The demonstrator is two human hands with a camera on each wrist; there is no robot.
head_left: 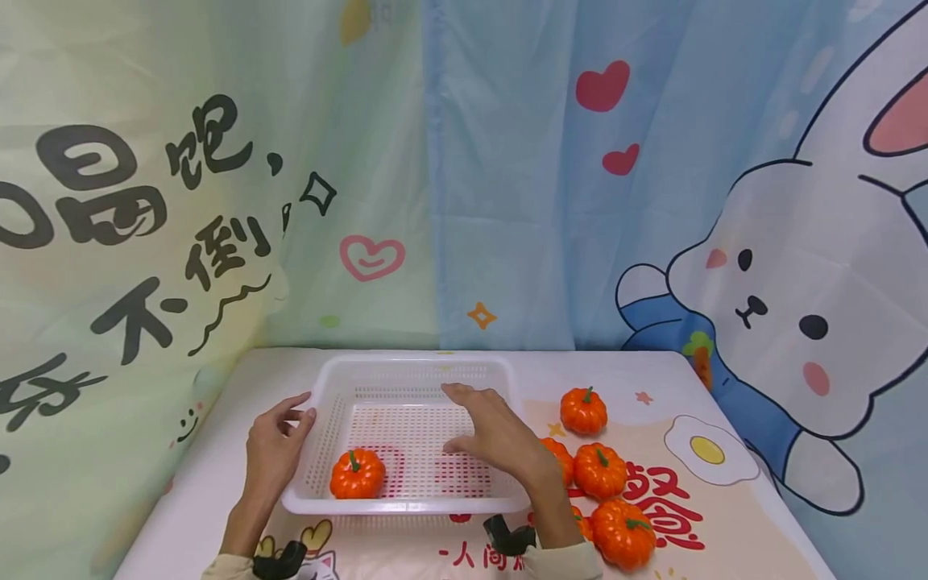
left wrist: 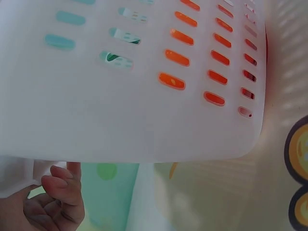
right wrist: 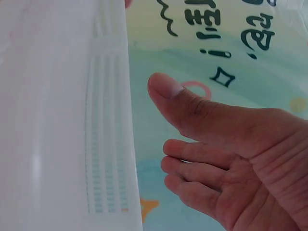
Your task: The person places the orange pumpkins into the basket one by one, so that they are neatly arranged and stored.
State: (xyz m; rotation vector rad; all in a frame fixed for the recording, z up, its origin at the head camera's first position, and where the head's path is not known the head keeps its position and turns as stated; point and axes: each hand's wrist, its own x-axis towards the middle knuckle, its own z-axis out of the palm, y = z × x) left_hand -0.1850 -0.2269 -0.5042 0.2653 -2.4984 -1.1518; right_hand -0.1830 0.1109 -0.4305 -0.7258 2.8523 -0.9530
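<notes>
A white perforated plastic basket (head_left: 406, 506) stands on the table, with one small orange pumpkin (head_left: 358, 474) in its front left corner. My left hand (head_left: 274, 451) is at the basket's left rim, thumb and fingertips curled against it. Through the slots of the basket wall (left wrist: 120, 110), orange shows in the left wrist view. My right hand (head_left: 500, 431) hovers over the basket's right half, thumb and fingers spread apart with nothing between them. In the right wrist view, the thumb (right wrist: 166, 86) stands well away from the loosely bent fingers (right wrist: 192, 163).
Several more pumpkins lie right of the basket: one at the back (head_left: 583, 411), another (head_left: 600, 471) in the middle, one in front (head_left: 625, 535), others partly behind my right forearm. A printed cloth (head_left: 674, 556) covers the table; a printed curtain (head_left: 500, 177) hangs behind.
</notes>
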